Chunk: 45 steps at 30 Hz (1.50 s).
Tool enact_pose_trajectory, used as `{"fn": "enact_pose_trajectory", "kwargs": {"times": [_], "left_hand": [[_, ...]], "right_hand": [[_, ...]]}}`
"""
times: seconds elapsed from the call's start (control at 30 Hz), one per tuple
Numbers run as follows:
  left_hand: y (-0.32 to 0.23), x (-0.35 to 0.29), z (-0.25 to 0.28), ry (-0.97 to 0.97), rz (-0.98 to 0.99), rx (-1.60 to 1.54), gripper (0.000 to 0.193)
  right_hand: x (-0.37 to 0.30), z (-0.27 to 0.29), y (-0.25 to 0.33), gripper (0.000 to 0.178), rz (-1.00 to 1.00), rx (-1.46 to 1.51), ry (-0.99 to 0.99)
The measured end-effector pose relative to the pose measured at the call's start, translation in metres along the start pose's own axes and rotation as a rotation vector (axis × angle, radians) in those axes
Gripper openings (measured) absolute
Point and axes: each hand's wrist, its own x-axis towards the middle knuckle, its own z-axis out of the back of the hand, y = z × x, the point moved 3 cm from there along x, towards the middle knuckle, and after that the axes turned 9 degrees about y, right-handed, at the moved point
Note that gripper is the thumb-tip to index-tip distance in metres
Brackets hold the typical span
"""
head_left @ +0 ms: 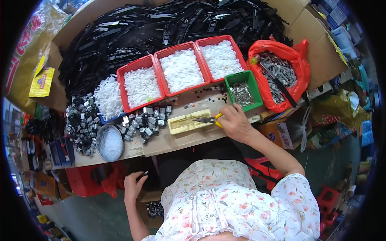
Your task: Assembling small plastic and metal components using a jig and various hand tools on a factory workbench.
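Yellow-handled pliers (209,119) are gripped in the right hand (235,122), tips laid over the cream plastic tray (185,122) on the bench edge (likely so the work stays braced). The left hand (133,185) is lowered below the bench, fingers pinched on a small dark part (144,174). Red bins (181,68) of white pieces and a green bin (242,90) of metal bits are lined up within reach, behind the tray.
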Motion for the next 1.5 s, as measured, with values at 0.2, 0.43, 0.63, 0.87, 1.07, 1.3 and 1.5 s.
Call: {"fn": "enact_pose_trajectory", "kwargs": {"times": [0.2, 0.43, 0.63, 0.87, 1.07, 1.3, 1.5], "left_hand": [[-0.007, -0.003, 0.008, -0.042, 0.018, 0.139, 0.034], [-0.147, 0.056, 0.070, -0.108, -0.402, -0.057, 0.027], [-0.182, 0.163, 0.143, -0.496, -0.620, 0.265, 0.015], [-0.161, 0.274, 0.208, -0.685, -0.446, 0.736, 0.016], [-0.158, 0.296, 0.213, -0.672, -0.474, 0.865, 0.010], [-0.185, 0.240, 0.220, -0.862, -0.640, 0.895, 0.010], [-0.225, 0.158, 0.117, -0.642, -0.867, 0.563, 0.020]], "right_hand": [[0.017, -0.007, -0.004, 0.017, -0.218, 0.037, 0.070], [0.030, -0.009, -0.014, 0.028, -0.312, -0.053, 0.242], [0.029, 0.009, -0.011, 0.041, -0.293, 0.099, 0.327], [0.020, 0.019, -0.011, 0.042, -0.242, 0.165, 0.265], [0.022, 0.029, -0.009, 0.040, -0.223, 0.166, 0.258], [0.038, 0.029, 0.008, 0.041, -0.106, 0.106, 0.193], [0.053, 0.031, 0.037, 0.040, -0.053, 0.242, -0.067]]}}
